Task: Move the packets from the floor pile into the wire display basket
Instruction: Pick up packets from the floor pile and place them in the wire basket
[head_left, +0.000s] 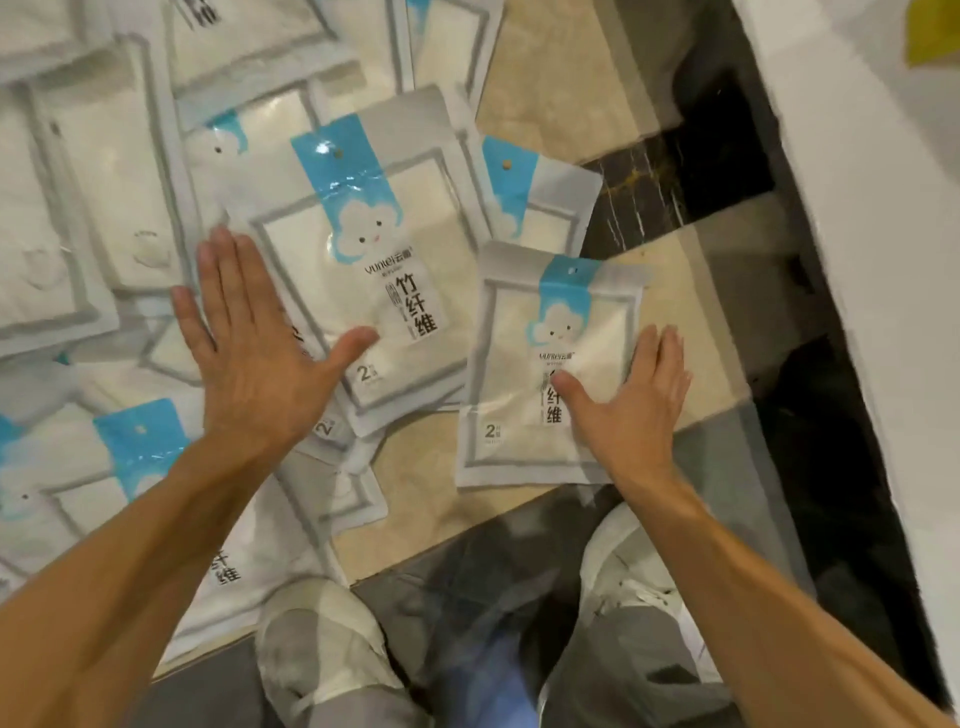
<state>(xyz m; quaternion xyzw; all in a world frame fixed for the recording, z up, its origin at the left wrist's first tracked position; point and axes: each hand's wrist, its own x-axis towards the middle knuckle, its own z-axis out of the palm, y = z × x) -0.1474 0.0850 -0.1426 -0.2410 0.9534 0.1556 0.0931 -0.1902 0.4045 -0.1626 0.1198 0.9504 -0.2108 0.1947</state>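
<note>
Packets heaped on floor, spreading far and left. Right hand flat on lone near-right packet, fingers straight, together; long axis near-to-far. Left hand splayed, ungripping, across pile's top packet. Basket unseen.

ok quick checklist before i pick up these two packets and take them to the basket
1. Left hand on a packet: ok, it lies flat with the thumb on the big front packet.
2. Right hand on a packet: ok, it lies flat on the separate packet.
3. Grip closed on either packet: not ok, the fingers of both hands are straight.
4. Separate packet free to lift: ok, nothing lies on it.
5. Big front packet free to lift: ok, it lies on top of the pile.
6. Wire display basket located: cannot tell, it is not in view.
</note>
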